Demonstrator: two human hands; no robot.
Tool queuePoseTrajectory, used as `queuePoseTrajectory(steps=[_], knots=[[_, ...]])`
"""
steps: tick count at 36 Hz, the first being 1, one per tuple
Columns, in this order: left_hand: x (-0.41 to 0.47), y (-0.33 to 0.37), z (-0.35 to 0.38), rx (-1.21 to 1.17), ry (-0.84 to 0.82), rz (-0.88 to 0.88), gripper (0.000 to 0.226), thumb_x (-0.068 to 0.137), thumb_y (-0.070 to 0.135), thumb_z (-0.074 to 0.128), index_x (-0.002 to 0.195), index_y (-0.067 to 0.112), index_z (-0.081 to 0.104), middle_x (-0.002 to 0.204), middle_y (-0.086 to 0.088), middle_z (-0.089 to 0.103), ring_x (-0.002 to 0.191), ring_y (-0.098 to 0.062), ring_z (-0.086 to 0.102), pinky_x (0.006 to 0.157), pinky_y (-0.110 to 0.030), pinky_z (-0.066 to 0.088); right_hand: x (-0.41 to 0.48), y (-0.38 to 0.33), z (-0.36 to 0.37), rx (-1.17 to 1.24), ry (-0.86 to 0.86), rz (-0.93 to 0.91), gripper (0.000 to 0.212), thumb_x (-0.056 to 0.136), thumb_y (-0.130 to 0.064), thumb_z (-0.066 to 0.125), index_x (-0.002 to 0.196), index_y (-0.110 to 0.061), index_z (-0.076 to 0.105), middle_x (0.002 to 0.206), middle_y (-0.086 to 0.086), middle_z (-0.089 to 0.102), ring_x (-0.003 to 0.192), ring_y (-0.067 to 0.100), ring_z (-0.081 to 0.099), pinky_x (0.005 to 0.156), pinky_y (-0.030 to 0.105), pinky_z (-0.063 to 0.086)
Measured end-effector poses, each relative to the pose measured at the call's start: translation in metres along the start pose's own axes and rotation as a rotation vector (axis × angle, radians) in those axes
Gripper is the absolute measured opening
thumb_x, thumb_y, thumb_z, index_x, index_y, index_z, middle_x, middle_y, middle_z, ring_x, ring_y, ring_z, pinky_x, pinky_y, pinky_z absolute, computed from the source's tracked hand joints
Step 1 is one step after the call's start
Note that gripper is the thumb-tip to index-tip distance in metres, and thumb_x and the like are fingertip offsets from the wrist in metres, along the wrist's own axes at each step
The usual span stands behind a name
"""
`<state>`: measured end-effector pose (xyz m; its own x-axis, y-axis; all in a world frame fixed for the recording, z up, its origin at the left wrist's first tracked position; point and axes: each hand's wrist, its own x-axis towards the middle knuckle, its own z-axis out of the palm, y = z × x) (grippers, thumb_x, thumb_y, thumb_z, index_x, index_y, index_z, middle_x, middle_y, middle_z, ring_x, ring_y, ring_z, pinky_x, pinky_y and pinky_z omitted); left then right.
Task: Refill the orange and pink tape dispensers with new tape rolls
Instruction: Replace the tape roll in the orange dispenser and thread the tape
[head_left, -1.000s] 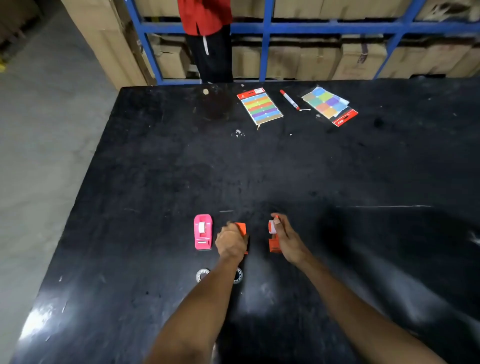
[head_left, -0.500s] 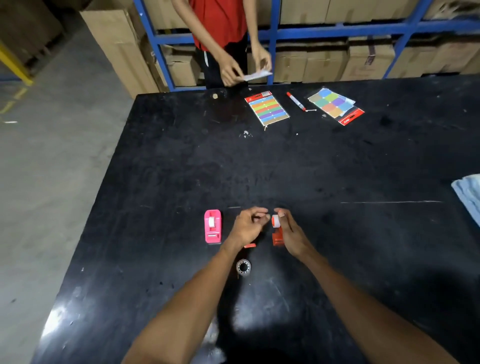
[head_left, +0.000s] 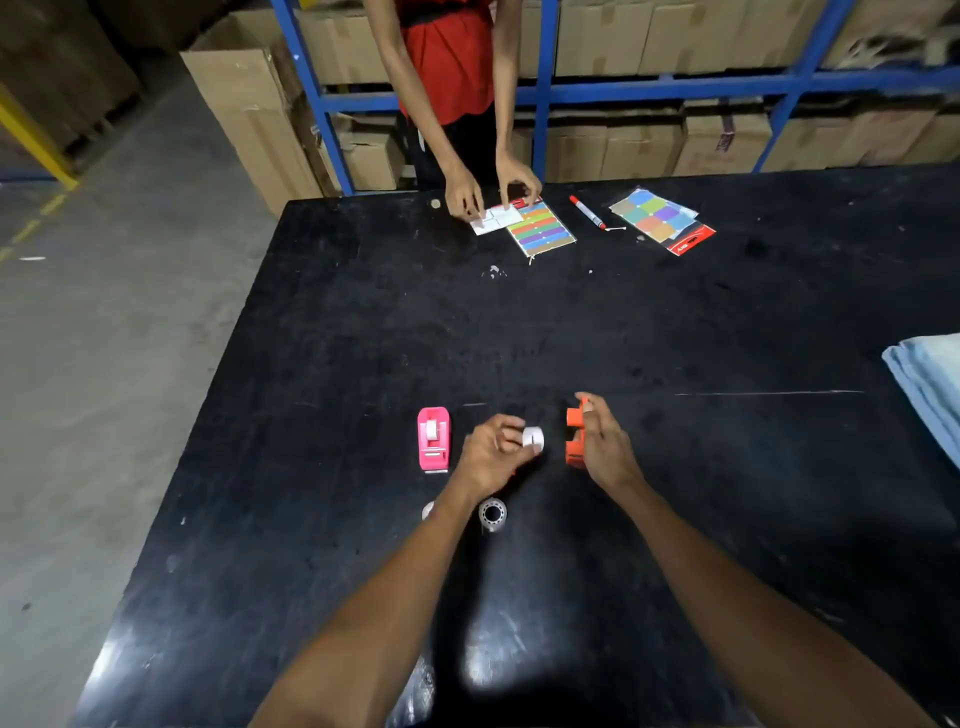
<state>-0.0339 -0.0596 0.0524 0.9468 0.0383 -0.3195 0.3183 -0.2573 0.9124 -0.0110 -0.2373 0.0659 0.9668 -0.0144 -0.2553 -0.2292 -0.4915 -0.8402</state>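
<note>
The small white roll (head_left: 532, 438) has left the orange dispenser (head_left: 575, 435); our left hand (head_left: 491, 454) now pinches it; our right hand (head_left: 605, 449) grips the emptied dispenser, ready for reloading; the pink dispenser (head_left: 433, 439) waits beside

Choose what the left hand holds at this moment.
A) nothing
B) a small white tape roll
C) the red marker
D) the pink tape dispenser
B: the fingers of the left hand pinch a small white tape roll, while the pink tape dispenser stands apart on the table, beside that hand.
</note>
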Motion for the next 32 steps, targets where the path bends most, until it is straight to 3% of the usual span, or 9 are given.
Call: queuePoseTrajectory(steps=[2, 5, 9, 11, 13, 17, 20, 25, 32], knots=[[-0.013, -0.015, 0.011, 0.145, -0.019, -0.014, 0.028, 0.075, 0.009, 0.079, 0.099, 0.01, 0.064, 0.074, 0.004, 0.061, 0.055, -0.001, 0.052, 0.062, -0.016, 0.049, -0.001, 0.008, -0.004, -0.025, 0.018, 0.014, 0.039, 0.105, -0.041, 0.024, 0.135, -0.036, 0.047, 0.109, 0.003, 0.064, 0.099, 0.027, 0.059, 0.089, 0.035, 0.042], [-0.031, -0.04, 0.034, 0.536, -0.074, 0.029, 0.02, 0.074, 0.024, 0.073, 0.09, 0.021, 0.061, 0.09, -0.001, 0.07, 0.082, -0.019, 0.067, 0.078, -0.032, 0.053, -0.006, 0.02, -0.007, -0.062, 0.002, 0.012, 0.039, 0.105, -0.043, 0.022, 0.136, -0.038, 0.045, 0.116, 0.0, 0.061, 0.106, 0.028, 0.056, 0.102, 0.045, 0.04], [-0.044, -0.056, 0.061, 0.968, -0.118, 0.083, 0.031, 0.085, 0.017, 0.059, 0.116, 0.021, 0.06, 0.121, -0.003, 0.061, 0.119, -0.026, 0.05, 0.1, -0.042, 0.032, -0.013, 0.031, -0.008, -0.073, -0.022, 0.028, 0.04, 0.105, -0.044, 0.024, 0.136, -0.038, 0.047, 0.111, 0.001, 0.062, 0.102, 0.025, 0.06, 0.1, 0.043, 0.045], [-0.047, -0.063, 0.068, 1.077, -0.164, 0.072, 0.036, 0.089, 0.01, 0.05, 0.123, 0.018, 0.057, 0.124, -0.006, 0.059, 0.123, -0.029, 0.046, 0.105, -0.047, 0.029, -0.015, 0.036, -0.008, -0.08, -0.046, 0.048, 0.04, 0.105, -0.045, 0.024, 0.137, -0.039, 0.047, 0.111, 0.003, 0.063, 0.099, 0.023, 0.062, 0.096, 0.04, 0.047], [-0.045, -0.075, 0.073, 1.138, -0.077, 0.127, 0.033, 0.081, 0.013, 0.056, 0.112, 0.02, 0.066, 0.11, -0.003, 0.067, 0.109, -0.028, 0.056, 0.098, -0.05, 0.04, -0.017, 0.039, -0.008, -0.076, -0.059, 0.063, 0.039, 0.105, -0.045, 0.025, 0.136, -0.039, 0.048, 0.112, 0.001, 0.063, 0.099, 0.022, 0.062, 0.095, 0.039, 0.048], [-0.037, -0.09, 0.08, 1.127, -0.066, 0.117, 0.023, 0.055, 0.023, 0.076, 0.078, 0.028, 0.073, 0.077, 0.009, 0.069, 0.078, -0.017, 0.064, 0.073, -0.038, 0.055, -0.019, 0.041, -0.005, -0.074, -0.085, 0.075, 0.04, 0.105, -0.043, 0.026, 0.139, -0.037, 0.048, 0.119, -0.003, 0.06, 0.105, 0.021, 0.061, 0.091, 0.03, 0.042], [-0.037, -0.089, 0.077, 1.067, -0.054, 0.124, 0.043, 0.062, 0.029, 0.083, 0.103, 0.026, 0.07, 0.097, 0.004, 0.069, 0.097, -0.024, 0.063, 0.088, -0.044, 0.05, -0.02, 0.041, -0.001, -0.084, -0.112, 0.089, 0.04, 0.105, -0.045, 0.025, 0.138, -0.038, 0.047, 0.119, -0.002, 0.061, 0.104, 0.021, 0.061, 0.094, 0.033, 0.043], [-0.049, -0.079, 0.047, 0.906, 0.149, 0.08, 0.061, 0.069, 0.033, 0.077, 0.123, 0.024, 0.053, 0.112, 0.002, 0.054, 0.099, -0.024, 0.052, 0.086, -0.042, 0.044, -0.021, 0.043, 0.011, -0.1, -0.158, 0.088, 0.04, 0.104, -0.05, 0.023, 0.136, -0.042, 0.046, 0.114, -0.001, 0.064, 0.099, 0.021, 0.063, 0.1, 0.043, 0.046], [-0.057, -0.103, 0.019, 0.823, 0.241, -0.061, 0.059, 0.077, 0.039, 0.068, 0.127, 0.015, 0.049, 0.118, -0.005, 0.049, 0.107, -0.025, 0.052, 0.094, -0.037, 0.045, -0.022, 0.053, 0.035, -0.092, -0.279, 0.129, 0.036, 0.102, -0.049, 0.032, 0.135, -0.049, 0.045, 0.119, -0.004, 0.063, 0.099, 0.019, 0.066, 0.102, 0.047, 0.048]])
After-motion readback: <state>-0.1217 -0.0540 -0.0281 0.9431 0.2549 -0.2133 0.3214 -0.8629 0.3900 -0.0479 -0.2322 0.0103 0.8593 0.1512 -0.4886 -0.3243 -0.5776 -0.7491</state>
